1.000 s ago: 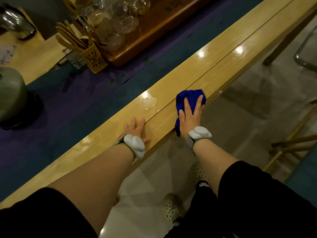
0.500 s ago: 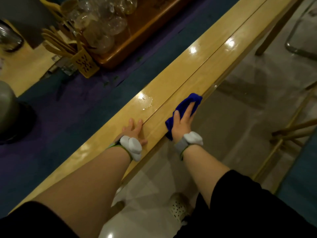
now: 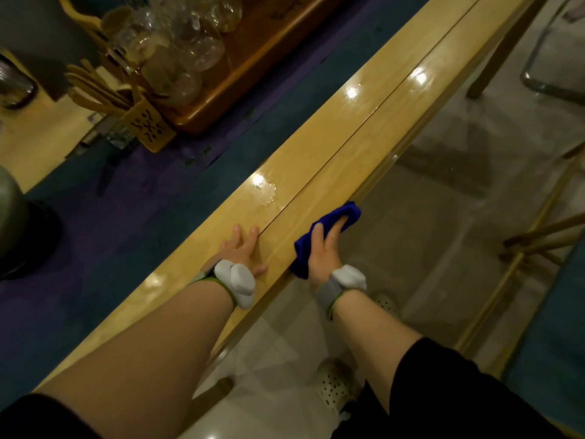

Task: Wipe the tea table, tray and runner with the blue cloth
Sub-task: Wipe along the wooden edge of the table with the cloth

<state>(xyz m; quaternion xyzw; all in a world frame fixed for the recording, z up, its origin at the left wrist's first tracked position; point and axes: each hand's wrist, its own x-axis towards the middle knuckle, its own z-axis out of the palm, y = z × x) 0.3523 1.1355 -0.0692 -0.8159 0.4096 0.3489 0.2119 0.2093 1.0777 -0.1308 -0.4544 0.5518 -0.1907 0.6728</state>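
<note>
The blue cloth is draped over the front edge of the light wooden tea table. My right hand grips the cloth against that edge, thumb on top and fingers curled down the side. To its left, my left hand rests flat on the table top with its fingers spread. A dark blue and purple runner covers the table's middle. On the runner, at the back, stands the brown wooden tray. A wet patch shines on the wood just beyond my left hand.
Several glass cups crowd the tray's left end. Beside them stands a carved wooden holder with tea tools. At the far left, a round dark kettle sits on a black base. Wooden chair legs stand on the tiled floor to the right.
My right hand has slid the cloth off the table top and down onto the front edge. My left hand has stayed flat on the table.
</note>
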